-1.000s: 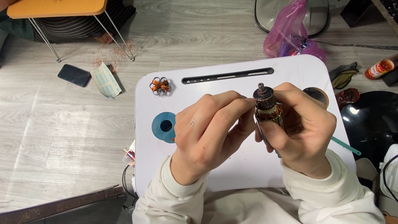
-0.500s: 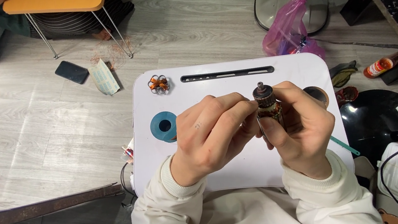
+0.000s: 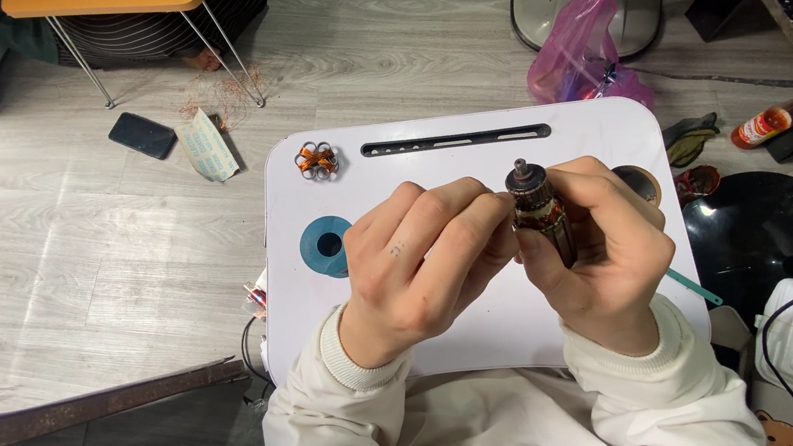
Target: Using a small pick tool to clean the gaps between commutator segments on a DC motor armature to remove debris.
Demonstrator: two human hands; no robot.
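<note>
Right hand (image 3: 601, 248) wraps rotor (image 3: 538, 211), fingers curled tight round it, long axis upright, shaft end above fingers. Left hand (image 3: 421, 260) fingers pressed together, tips pinching at rotor's left side. Both above desk (image 3: 430, 163).

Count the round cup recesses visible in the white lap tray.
2: a blue recess left of the left hand, and a dark recess partly hidden behind the right hand. More may be covered.

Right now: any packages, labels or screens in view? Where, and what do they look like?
Phone: floor upper left, flat black rectangle, screen dark.
Paper packet: beside the phone, pale, printed.
Sauce bottle: floor right, lying down, red with yellow cap, labelled.
Plastic bag: beyond the table, pink, crumpled.
</note>
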